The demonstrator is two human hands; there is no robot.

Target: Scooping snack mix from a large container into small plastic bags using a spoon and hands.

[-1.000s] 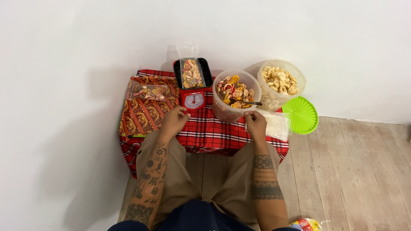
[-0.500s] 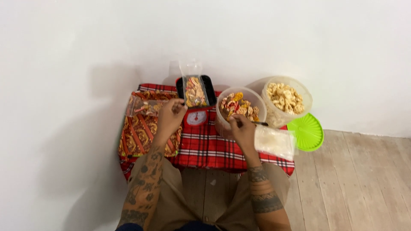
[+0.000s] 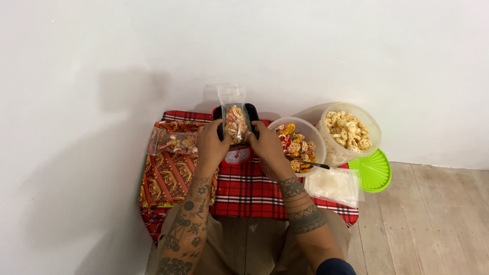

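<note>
Both hands are up at the red kitchen scale (image 3: 237,155): the left hand (image 3: 210,145) and the right hand (image 3: 266,144) each close on a lower side of the clear snack bag (image 3: 236,122), which stands on the scale's black pan (image 3: 251,113) at the back of the tabletop, near the white wall (image 3: 285,46). The bag's empty upper part rises above the pan (its mouth is hard to make out against the wall). The hands cover most of the scale's dial and the pan's front rim.

Just left of the left hand lies a filled clear packet (image 3: 172,143) on a patterned orange cloth (image 3: 168,175). Right of the right hand stands a clear tub of mixed coloured crackers (image 3: 298,143) with a spoon handle (image 3: 310,164) sticking out over its rim. Behind it is a second tub of pale crackers (image 3: 350,131), then a green lid (image 3: 376,170). A flat stack of empty plastic bags (image 3: 332,184) lies on the red plaid cloth (image 3: 244,188), whose edge hangs over the knees.
</note>
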